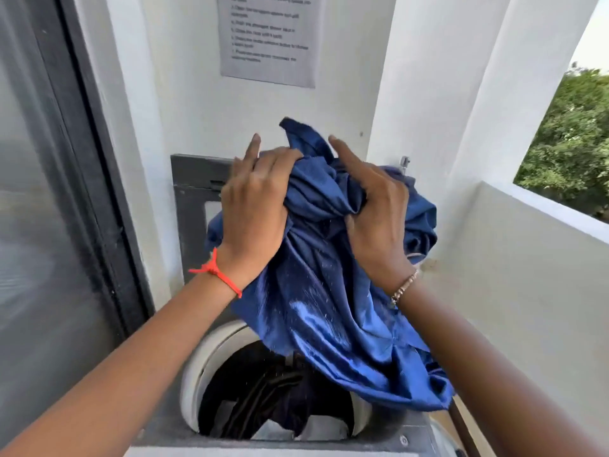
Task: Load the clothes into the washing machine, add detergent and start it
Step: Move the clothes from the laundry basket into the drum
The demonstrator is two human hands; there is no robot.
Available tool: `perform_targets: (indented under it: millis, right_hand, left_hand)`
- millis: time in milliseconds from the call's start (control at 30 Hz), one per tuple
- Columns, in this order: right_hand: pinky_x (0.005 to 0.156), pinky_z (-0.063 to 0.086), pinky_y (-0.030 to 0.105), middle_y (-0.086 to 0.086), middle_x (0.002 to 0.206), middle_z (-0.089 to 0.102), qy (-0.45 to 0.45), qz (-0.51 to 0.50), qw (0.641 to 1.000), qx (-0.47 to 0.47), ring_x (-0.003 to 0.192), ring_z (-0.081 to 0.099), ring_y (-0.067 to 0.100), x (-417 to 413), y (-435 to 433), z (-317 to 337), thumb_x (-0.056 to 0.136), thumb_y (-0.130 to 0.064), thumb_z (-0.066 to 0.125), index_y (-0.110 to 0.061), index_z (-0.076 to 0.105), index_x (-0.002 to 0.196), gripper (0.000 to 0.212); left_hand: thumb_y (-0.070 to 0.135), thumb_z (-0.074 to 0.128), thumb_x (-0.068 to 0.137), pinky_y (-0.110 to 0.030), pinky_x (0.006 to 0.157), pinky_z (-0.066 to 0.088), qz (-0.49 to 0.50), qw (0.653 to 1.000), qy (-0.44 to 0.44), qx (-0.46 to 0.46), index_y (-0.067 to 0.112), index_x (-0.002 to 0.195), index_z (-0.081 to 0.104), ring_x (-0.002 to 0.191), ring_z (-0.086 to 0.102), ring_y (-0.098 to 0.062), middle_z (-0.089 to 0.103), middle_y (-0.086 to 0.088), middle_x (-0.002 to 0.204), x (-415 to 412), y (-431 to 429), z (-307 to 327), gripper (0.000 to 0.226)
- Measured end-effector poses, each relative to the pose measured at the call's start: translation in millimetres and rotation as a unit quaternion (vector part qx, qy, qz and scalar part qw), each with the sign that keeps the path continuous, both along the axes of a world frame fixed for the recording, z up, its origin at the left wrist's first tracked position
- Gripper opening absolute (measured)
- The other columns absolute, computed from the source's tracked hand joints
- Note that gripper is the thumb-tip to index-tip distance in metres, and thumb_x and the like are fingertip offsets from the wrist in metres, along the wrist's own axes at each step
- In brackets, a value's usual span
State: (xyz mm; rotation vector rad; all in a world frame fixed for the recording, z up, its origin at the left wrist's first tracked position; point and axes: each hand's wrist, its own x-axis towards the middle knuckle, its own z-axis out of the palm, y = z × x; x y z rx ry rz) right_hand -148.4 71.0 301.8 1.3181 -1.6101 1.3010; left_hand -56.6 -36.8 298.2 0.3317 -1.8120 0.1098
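We counted two hands [255, 206], one blue cloth [333, 291], one washing machine [194, 367], one printed notice [268, 37], two wrist bands, one red [219, 275], one beaded [403, 286], dark clothes [263, 394] in the drum uncountable.

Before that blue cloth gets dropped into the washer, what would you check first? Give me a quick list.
1. Lid up, out of the way: ok.
2. Drum opening uncovered: ok.
3. Both hands, left hand and right hand, gripping the blue cloth: ok.
4. Cloth hanging fully over the opening: not ok, part hangs past the right rim.
5. Room left above the dark clothes inside: ok.
6. Detergent at hand: cannot tell, none in view.
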Motion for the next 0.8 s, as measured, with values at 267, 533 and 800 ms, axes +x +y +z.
perform_targets:
  millis: [267, 533, 800]
  right_hand:
    - [0.053, 0.033, 0.003, -0.017, 0.066, 0.045, -0.24, 0.017, 0.949, 0.205, 0.059, 0.046, -0.014, 12, -36, -177, 0.066, 0.03, 0.036, -0.024, 0.046, 0.134, 0.088]
    - [0.063, 0.041, 0.035, 0.013, 0.078, 0.057, -0.265, 0.004, 0.887, 0.378, 0.067, 0.049, 0.027, -19, -63, -266, 0.075, 0.02, 0.035, -0.023, 0.032, 0.142, 0.079]
    - [0.057, 0.035, 0.027, 0.005, 0.144, 0.039, -0.259, 0.011, 0.815, 0.519, 0.085, 0.057, 0.022, -42, -70, -317, 0.087, 0.002, 0.045, -0.025, -0.003, 0.148, 0.082]
  left_hand:
    - [-0.018, 0.072, 0.045, -0.058, 0.08, 0.051, 0.113, 0.946, -0.3, 0.043, 0.005, 0.098, 0.068, 0.109, 0.058, -0.044, 0.071, -0.012, 0.092, 18, -39, -171, 0.059]
    - [-0.006, 0.085, 0.04, -0.05, 0.08, 0.055, 0.149, 0.845, -0.501, 0.113, 0.009, 0.098, 0.071, 0.105, 0.062, -0.04, 0.071, -0.01, 0.096, -14, -57, -258, 0.061]
    - [0.003, 0.066, 0.065, -0.064, 0.107, 0.007, 0.155, 0.8, -0.567, 0.119, 0.013, 0.146, -0.005, 0.142, 0.004, -0.037, 0.004, -0.016, 0.155, -31, -58, -296, 0.108]
